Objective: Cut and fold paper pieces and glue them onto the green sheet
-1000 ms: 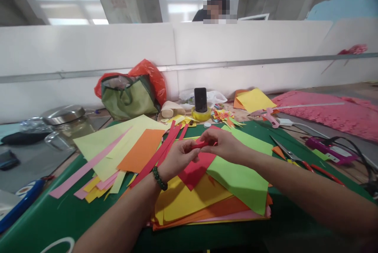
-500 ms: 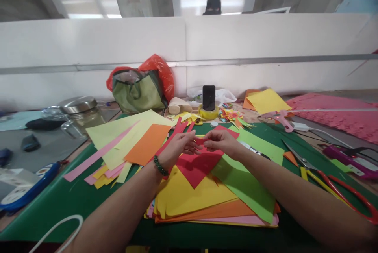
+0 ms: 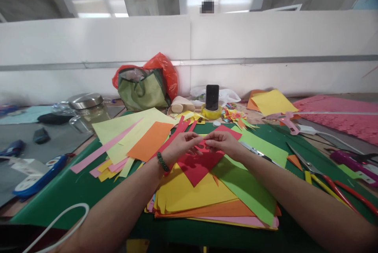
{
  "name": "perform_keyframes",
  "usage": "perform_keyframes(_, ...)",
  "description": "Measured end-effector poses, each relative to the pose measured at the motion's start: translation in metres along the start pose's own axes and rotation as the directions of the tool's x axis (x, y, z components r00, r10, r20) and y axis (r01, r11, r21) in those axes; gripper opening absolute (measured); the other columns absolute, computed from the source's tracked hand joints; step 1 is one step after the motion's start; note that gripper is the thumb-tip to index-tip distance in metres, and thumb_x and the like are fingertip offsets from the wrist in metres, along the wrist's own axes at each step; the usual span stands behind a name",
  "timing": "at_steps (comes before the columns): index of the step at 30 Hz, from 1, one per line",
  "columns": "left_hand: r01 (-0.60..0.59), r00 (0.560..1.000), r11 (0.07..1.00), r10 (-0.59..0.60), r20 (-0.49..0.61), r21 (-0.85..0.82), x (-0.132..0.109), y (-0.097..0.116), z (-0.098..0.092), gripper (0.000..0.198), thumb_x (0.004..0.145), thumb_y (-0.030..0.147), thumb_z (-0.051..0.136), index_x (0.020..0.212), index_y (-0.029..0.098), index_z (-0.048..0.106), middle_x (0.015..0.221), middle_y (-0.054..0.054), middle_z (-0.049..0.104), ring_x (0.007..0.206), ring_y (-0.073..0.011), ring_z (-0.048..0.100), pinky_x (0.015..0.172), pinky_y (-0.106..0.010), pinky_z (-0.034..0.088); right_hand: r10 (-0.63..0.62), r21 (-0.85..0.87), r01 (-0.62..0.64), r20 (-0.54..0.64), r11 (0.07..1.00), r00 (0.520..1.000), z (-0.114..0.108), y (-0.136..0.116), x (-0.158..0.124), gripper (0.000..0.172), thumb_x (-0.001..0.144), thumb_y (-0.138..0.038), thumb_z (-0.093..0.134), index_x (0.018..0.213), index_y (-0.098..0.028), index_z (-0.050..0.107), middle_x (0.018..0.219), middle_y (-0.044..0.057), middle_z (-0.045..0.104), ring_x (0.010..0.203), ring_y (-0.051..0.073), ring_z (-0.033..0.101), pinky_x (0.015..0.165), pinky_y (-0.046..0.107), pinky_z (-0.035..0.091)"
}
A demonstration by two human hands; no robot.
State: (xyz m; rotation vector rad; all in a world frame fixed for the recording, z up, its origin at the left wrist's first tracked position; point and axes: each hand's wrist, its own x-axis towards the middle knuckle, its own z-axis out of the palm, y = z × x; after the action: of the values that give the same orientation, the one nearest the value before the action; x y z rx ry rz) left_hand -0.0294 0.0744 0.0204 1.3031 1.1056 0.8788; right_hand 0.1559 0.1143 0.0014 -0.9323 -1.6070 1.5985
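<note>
My left hand (image 3: 186, 143), with a dark green bead bracelet (image 3: 162, 162) at its wrist, meets my right hand (image 3: 222, 142) fingertip to fingertip. Between them both pinch a small red paper piece (image 3: 203, 143), mostly covered by the fingers and hard to tell from the sheet behind. Below the hands a red paper sheet (image 3: 196, 168) lies with one corner pointing towards me. It rests on a stack of yellow paper (image 3: 189, 196) and overlaps a light green sheet (image 3: 251, 190). Red strips (image 3: 180, 125) lie beyond my left hand.
A utility knife (image 3: 256, 150) lies by my right forearm, with scissors (image 3: 313, 168) further right. Behind are a pink glue gun (image 3: 285, 120), a phone (image 3: 212, 96) by yellow tape (image 3: 211, 113), and paper flowers (image 3: 234, 115). Left stand a glass jar (image 3: 88, 113) and a green bag (image 3: 144, 91).
The fingertips of both hands have come closer together, covering more of the small red piece. The whole view has shifted slightly, so the background sits further right.
</note>
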Motion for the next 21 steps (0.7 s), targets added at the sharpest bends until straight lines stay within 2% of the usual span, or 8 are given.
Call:
perform_keyframes(3,-0.011,1.0,0.999,0.012,0.027,-0.037,0.0,-0.002,0.001,0.04,0.061,0.039,0.082,0.085,0.013,0.061,0.078,-0.005,0.07,0.063,-0.0132,0.067,0.059,-0.023,0.049,0.004,0.021,-0.004,-0.017,1.0,1.0,0.0,0.002,0.002,0.047,0.05,-0.053,0.082,0.071,-0.016,0.064,0.06,-0.002,0.065,0.05,0.008,0.058,0.053,0.023,0.046)
perform_keyframes(7,0.006,1.0,0.994,-0.006,-0.003,-0.109,0.003,-0.007,0.001,0.042,0.058,0.031,0.084,0.088,0.014,0.059,0.065,-0.001,0.068,0.06,-0.0134,0.066,0.058,-0.023,0.049,0.026,0.015,-0.025,-0.042,1.0,0.999,-0.001,0.005,0.004,0.05,0.051,-0.057,0.08,0.073,-0.016,0.064,0.06,-0.002,0.065,0.05,0.009,0.06,0.051,0.021,0.045)
perform_keyframes(13,0.058,0.998,0.984,-0.055,0.021,-0.166,0.002,-0.003,-0.001,0.05,0.055,0.027,0.087,0.095,0.014,0.061,0.069,-0.002,0.07,0.066,-0.0161,0.069,0.059,-0.023,0.049,0.009,-0.03,-0.01,-0.044,0.999,0.999,0.0,0.006,0.003,0.05,0.057,-0.062,0.075,0.07,-0.015,0.062,0.056,-0.002,0.062,0.048,0.009,0.057,0.049,0.022,0.042)
perform_keyframes(18,0.102,0.995,0.976,-0.102,0.013,-0.192,0.003,-0.006,0.0,0.044,0.055,0.036,0.086,0.082,0.013,0.061,0.071,-0.003,0.07,0.065,-0.0139,0.069,0.061,-0.021,0.048,-0.024,-0.177,0.015,-0.048,0.984,0.999,0.002,0.006,0.003,0.05,0.062,-0.065,0.068,0.062,-0.016,0.058,0.05,-0.004,0.054,0.043,0.009,0.053,0.043,0.021,0.037)
perform_keyframes(21,0.117,0.993,0.98,-0.117,0.009,-0.162,0.004,-0.01,0.001,0.039,0.055,0.036,0.086,0.073,0.012,0.063,0.063,-0.001,0.066,0.061,-0.0125,0.067,0.058,-0.02,0.046,-0.043,-0.23,0.034,-0.034,0.973,0.999,0.003,0.007,0.003,0.049,0.066,-0.064,0.064,0.058,-0.017,0.054,0.049,-0.004,0.051,0.043,0.01,0.055,0.042,0.021,0.036)
